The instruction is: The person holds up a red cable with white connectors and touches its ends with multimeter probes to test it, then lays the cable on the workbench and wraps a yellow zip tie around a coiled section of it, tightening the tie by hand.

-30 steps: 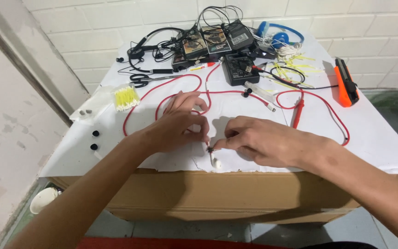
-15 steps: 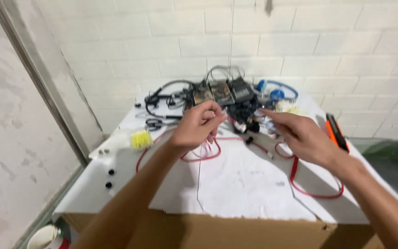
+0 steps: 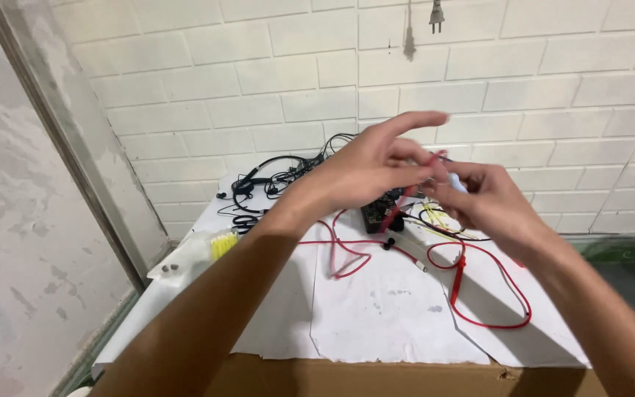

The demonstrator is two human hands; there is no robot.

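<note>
Two hands are raised above the white paper sheet (image 3: 376, 309) covering the table, with a red wire (image 3: 409, 192) pinched between them. The left hand (image 3: 365, 165) is held with thumb and middle fingers closed on the wire, while the index finger is stuck straight out, not gripping anything. The right hand (image 3: 483, 195) is curled in close, fingertips pressed against the same bit of wire plus something small and pale at the tips; what that pale bit is can't really be made out, too blurry. The wire is lifted clear of the sheet where it's held, and from there it's draped down onto the sheet, where loops of red lead (image 3: 479, 294) are spread out toward the right half, with a red probe handle (image 3: 456, 283) lying among them. A black box-shaped device (image 3: 384, 213) is parked at the far edge of the sheet, right under the hands. Beyond the sheet's far left corner a tangle of black cables (image 3: 273, 180) is piled against the white brick wall (image 3: 185, 88). Off the sheet's left edge a clear bag with yellow bits inside (image 3: 211, 246) can be seen. High on the wall, well above the sheet, a plug (image 3: 436, 15) is left dangling. Brown cardboard (image 3: 347, 378) is showing at the sheet's near edge.
</note>
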